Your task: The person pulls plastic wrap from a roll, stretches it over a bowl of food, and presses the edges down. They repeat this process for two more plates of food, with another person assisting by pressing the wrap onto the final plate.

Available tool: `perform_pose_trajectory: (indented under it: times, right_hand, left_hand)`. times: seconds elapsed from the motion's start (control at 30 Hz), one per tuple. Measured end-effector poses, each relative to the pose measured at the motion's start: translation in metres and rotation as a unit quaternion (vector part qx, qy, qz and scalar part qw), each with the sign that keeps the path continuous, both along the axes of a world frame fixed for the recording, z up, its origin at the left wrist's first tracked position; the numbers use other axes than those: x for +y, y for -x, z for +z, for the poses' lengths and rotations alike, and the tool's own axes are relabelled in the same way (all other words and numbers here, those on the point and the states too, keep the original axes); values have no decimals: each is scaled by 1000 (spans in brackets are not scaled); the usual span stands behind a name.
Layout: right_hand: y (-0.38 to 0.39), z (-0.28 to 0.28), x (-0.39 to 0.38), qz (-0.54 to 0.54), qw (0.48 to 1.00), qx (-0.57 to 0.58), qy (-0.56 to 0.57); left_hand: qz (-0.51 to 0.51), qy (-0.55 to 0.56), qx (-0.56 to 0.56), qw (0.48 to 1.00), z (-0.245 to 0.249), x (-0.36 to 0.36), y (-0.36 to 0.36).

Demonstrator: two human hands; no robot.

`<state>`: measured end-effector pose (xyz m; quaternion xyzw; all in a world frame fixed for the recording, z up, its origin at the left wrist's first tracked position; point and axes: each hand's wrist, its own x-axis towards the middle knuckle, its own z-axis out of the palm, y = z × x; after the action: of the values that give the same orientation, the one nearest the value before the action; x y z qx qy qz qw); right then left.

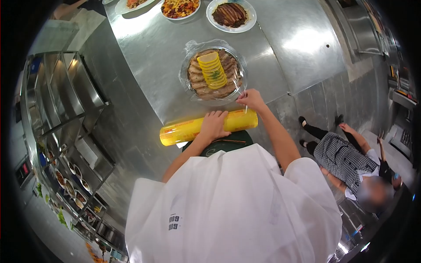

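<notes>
Head cam: left hand (213, 125)'s lying spread on the film roll (188, 130) below the plate (188, 91); right hand (252, 99)'s pinching probably flimsy wrap (240, 87), grab edges imo.

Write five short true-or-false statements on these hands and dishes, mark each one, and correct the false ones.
1. The left hand rests on the long roll. True.
2. The roll is green. False: it is yellow.
3. The right hand is at the clear film by the rim of the nearest plate. True.
4. On the steel table, yellow slices lie in a row on top of the sliced meat. True.
5. The nearest plate is the only one on the table. False: others stand farther away, among them a plate of dark slices.
</notes>
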<state>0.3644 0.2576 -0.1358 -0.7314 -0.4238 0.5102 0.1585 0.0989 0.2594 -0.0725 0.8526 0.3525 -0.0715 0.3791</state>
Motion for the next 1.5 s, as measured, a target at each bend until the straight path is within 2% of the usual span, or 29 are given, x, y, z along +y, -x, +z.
perform_pose_trajectory:
  times: [0.17,0.37,0.43,0.5,0.53,0.57,0.6,0.63,0.67,0.7,0.73,0.77,0.8,0.87,0.93,1.0,1.07,1.1,1.17,1.2,1.27,1.3,1.37,1.4,1.47,1.5]
  right_hand:
    - [-8,-18,-1,-20,999,31,-10]
    - [-29,-3,12,-18,998,-13,-52]
    - [-36,-4,14,-34,997,71,21]
    - [-34,5,12,-22,993,109,44]
    - [-30,14,14,-3,987,146,65]
    - [-26,22,14,-1,987,149,64]
    - [-18,32,14,7,981,176,83]
    - [-8,40,11,14,974,204,102]
    - [1,47,5,15,973,206,101]
    - [10,54,-1,-40,967,224,115]
    - [16,58,-8,-94,958,240,127]
    - [20,65,-17,-94,958,240,125]
    - [23,70,-27,-106,946,280,128]
    - [27,80,-53,-119,932,319,127]
    - [26,85,-77,-138,910,367,133]
    - [31,85,-105,-120,911,373,131]
    - [31,73,-129,-102,910,381,128]
    - [35,73,-137,-104,912,373,134]
    - [39,76,-150,-106,914,366,139]
    - [47,82,-153,-101,928,337,126]
    - [54,88,-158,-93,940,309,114]
    - [56,92,-159,-86,948,287,109]
    - [59,97,-163,-80,955,264,104]
    - [60,97,-167,-88,956,264,86]
    - [62,100,-171,-97,957,264,69]
    - [62,100,-173,-158,945,274,79]
  left_hand:
    - [-1,-25,-14,1000,0,-6,11]
    - [-11,-53,-41,998,-1,-10,25]
    - [-26,-38,-3,999,9,-9,22]
    - [-43,-26,34,998,20,-1,21]
    - [-33,25,30,999,22,8,20]
    - [-20,75,27,997,21,16,19]
    - [-17,72,30,997,3,21,20]
    - [182,286,-73,938,-29,22,22]
    - [363,471,-170,786,-45,23,25]
    - [363,469,-170,787,-37,28,22]
    - [392,511,-179,744,-22,34,14]
    - [418,550,-187,699,-11,35,9]
    - [417,549,-188,700,-6,31,6]
    - [492,573,-232,613,1,12,2]
    - [510,567,-234,603,5,-7,0]
    - [528,560,-237,592,10,-30,5]
    - [550,521,-318,570,7,-52,7]
    - [549,521,-317,572,-1,-57,13]
    - [591,495,-385,507,-16,-64,20]
    - [591,496,-385,507,-9,-66,24]
    - [618,522,-426,406,-2,-69,26]
    - [619,521,-426,406,-10,-73,32]
    - [592,560,-478,328,-31,-80,48]
    - [592,560,-478,329,-25,-80,47]
    - [605,453,-474,451,-3,-77,42]
    - [606,454,-473,451,-1,-79,46]
